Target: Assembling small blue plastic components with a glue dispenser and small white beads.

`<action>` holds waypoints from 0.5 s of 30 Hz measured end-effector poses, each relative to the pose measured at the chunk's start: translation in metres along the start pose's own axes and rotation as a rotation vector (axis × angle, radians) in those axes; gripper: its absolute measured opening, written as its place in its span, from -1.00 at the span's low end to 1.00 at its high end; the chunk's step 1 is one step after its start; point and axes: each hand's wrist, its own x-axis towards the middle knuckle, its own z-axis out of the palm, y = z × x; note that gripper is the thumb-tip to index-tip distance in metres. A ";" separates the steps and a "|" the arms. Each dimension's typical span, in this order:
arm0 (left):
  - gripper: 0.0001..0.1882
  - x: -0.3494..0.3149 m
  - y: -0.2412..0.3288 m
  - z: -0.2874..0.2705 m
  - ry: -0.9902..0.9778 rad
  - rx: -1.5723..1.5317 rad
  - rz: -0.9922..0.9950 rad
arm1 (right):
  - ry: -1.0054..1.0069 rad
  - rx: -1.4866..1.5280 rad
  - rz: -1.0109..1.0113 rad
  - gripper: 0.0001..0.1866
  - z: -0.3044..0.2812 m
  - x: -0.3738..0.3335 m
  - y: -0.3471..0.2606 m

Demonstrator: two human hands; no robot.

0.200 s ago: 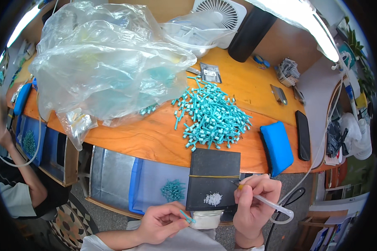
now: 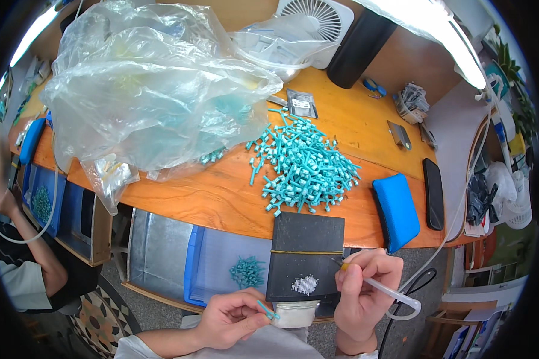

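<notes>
My left hand (image 2: 230, 320) is closed, pinching a small teal plastic piece (image 2: 266, 309) between thumb and fingertips. In my right hand (image 2: 365, 293) I grip a pen-like tool (image 2: 384, 288) with a thin dark tip and a clear tube curving from its back end. That tip hovers over the right side of a black board (image 2: 308, 233), which has a yellow band (image 2: 299, 252) around it. Several tiny white pieces (image 2: 305, 285) lie in a cluster on the board's near part. Left of the board, a blue tray (image 2: 212, 257) holds a small pile of teal pieces (image 2: 247, 272).
A large heap of teal pieces (image 2: 305, 161) covers the wooden table (image 2: 221, 203) beyond the board. Large clear plastic bags (image 2: 156, 96) fill the back left. To the right lie a blue pouch (image 2: 396, 212) and a black phone (image 2: 433, 194). A co-worker's arm (image 2: 33, 239) shows at far left.
Both of my hands stay nearly still, with the teal piece and the pen-like tool in the same places. The co-worker's blurred hand at far left has shifted slightly.
</notes>
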 end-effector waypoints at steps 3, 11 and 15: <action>-0.87 0.001 -0.001 -0.001 -0.003 0.000 0.005 | -0.004 -0.002 0.008 -0.84 0.000 0.000 0.001; -0.87 0.000 0.001 -0.001 -0.007 0.003 0.008 | 0.037 0.043 0.039 -0.83 0.004 0.001 -0.002; -0.87 0.000 0.000 -0.001 -0.005 0.004 0.006 | -0.017 0.023 -0.007 -0.84 0.002 0.002 0.003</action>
